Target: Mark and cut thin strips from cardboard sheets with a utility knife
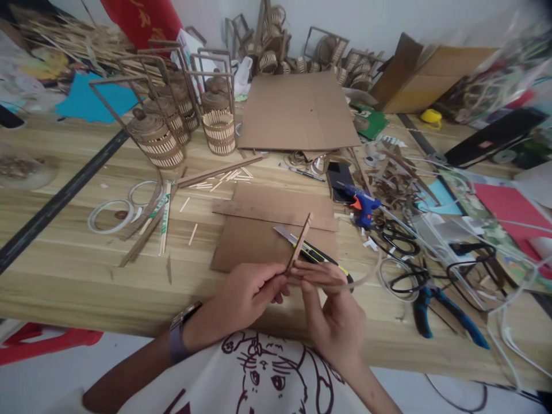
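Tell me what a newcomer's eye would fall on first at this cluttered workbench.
At bottom centre, the left hand pinches a thin brown wooden strip, tilted up, with the right hand touching its lower end. Just behind lies a yellow-and-black utility knife on brown cardboard sheets; slatted brown bamboo baskets stand at the back left.

White T-shirt (224, 385) with a maroon line-drawn cat; grey-strapped watch (180, 330) on the left wrist; bare forearms
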Demonstrator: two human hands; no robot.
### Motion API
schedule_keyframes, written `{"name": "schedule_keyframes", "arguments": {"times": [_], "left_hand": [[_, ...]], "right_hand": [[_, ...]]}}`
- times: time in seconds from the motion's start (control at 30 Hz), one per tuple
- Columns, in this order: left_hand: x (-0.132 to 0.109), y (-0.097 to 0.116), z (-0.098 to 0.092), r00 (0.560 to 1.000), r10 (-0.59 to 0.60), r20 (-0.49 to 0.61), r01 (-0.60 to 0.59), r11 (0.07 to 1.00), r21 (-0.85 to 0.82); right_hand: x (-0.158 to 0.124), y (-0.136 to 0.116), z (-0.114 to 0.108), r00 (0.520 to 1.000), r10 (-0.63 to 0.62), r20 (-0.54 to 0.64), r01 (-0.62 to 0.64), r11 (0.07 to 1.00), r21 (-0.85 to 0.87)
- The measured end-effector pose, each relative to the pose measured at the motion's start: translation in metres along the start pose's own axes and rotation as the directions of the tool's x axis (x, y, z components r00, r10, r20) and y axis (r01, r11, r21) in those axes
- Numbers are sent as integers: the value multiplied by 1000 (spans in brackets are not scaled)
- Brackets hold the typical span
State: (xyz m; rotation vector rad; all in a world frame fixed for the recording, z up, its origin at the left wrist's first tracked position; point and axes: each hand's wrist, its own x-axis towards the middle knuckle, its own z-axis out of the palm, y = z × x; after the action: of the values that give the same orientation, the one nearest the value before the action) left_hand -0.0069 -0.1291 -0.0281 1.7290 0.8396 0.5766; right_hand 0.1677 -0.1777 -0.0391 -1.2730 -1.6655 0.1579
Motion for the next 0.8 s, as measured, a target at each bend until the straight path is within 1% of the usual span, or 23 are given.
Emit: {"name": "schedule_keyframes", "arguments": {"times": [0.07, 0.1, 0.17, 0.27, 0.37, 0.43, 0.5, 0.57, 0.63, 0.7, 0.77, 0.8], "left_hand": [[0, -1, -2, 998, 35, 45, -35, 999, -8], [0, -1, -2, 997, 49, 62, -49, 999, -9], [1, -1, -3, 996, 58, 69, -57, 998, -16], [2, 1, -4, 999, 5, 40, -5, 1000, -18], [3, 4, -3, 999, -46, 14, 46, 999, -1], [3, 5, -2, 999, -49, -4, 49, 998, 26], [3, 7, -2, 999, -47, -23, 49, 996, 76], [2, 8, -1, 999, -31, -35, 35, 993, 115], [0, 8, -1, 999, -5, -35, 9, 993, 120], [-1, 8, -1, 999, 42, -26, -38, 991, 126], [-2, 8, -2, 996, 92, -3, -91, 985, 146], [-2, 8, -3, 994, 107, 11, -107, 982, 153]], "right_hand": [[-2, -2, 1, 987, 160, -26, -155, 979, 135], [-3, -3, 1, 977, 212, -30, -203, 960, 192], [-4, -3, 2, 969, 243, -33, -227, 939, 257], [-6, -2, 3, 982, 185, -30, -172, 953, 250], [-3, 0, 2, 1000, 20, 15, -22, 986, 164], [1, -1, 1, 995, -87, 40, 83, 993, 83], [4, -2, 0, 990, -135, 46, 135, 991, 14], [5, -2, -1, 988, -147, 51, 148, 989, -16], [3, -3, -1, 994, -103, 47, 103, 995, 4], [1, -3, 0, 1000, 29, 4, -30, 996, 81], [-2, -4, 1, 984, 176, -38, -166, 967, 193], [-3, -4, 1, 974, 219, -50, -201, 949, 241]]}}
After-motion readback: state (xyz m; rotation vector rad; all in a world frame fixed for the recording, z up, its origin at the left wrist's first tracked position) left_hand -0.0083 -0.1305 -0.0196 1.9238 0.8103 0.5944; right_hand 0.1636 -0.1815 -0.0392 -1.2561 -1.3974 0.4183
